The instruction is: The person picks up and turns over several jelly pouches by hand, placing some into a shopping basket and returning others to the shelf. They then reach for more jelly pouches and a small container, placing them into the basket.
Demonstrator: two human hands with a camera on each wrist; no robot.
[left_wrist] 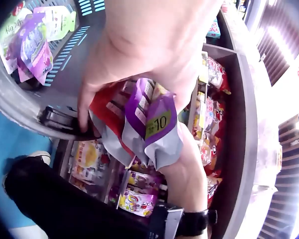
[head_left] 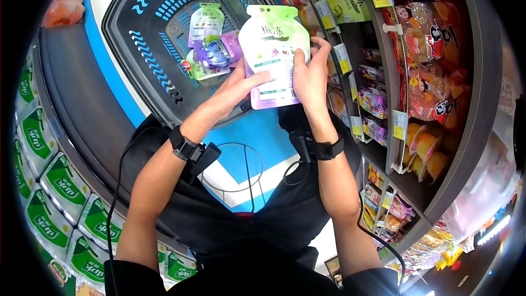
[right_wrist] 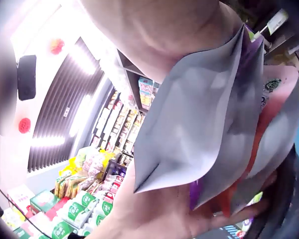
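Note:
Both hands grip a small stack of pouches. Its front pouch [head_left: 274,49] is pale green and white with a purple lower edge, upright in the head view. The left hand [head_left: 234,90] holds the lower left side, thumb across the front. On the right side, the right hand [head_left: 312,74] has its thumb on the front and fingers around the edge. Seen from below in the left wrist view, a red pouch [left_wrist: 109,112] and a purple pouch [left_wrist: 162,122] lie together beneath the left hand [left_wrist: 144,50]. Silvery pouch bottoms [right_wrist: 189,119] show beside the right hand [right_wrist: 164,25].
A dark basket [head_left: 118,55] stands on the blue and white floor beyond the hands, with several pouches [head_left: 207,24] inside. Shelves [head_left: 466,109] of packaged snacks rise at the right. Green and white packs [head_left: 63,181] line the left, beside a dark ledge [head_left: 82,93].

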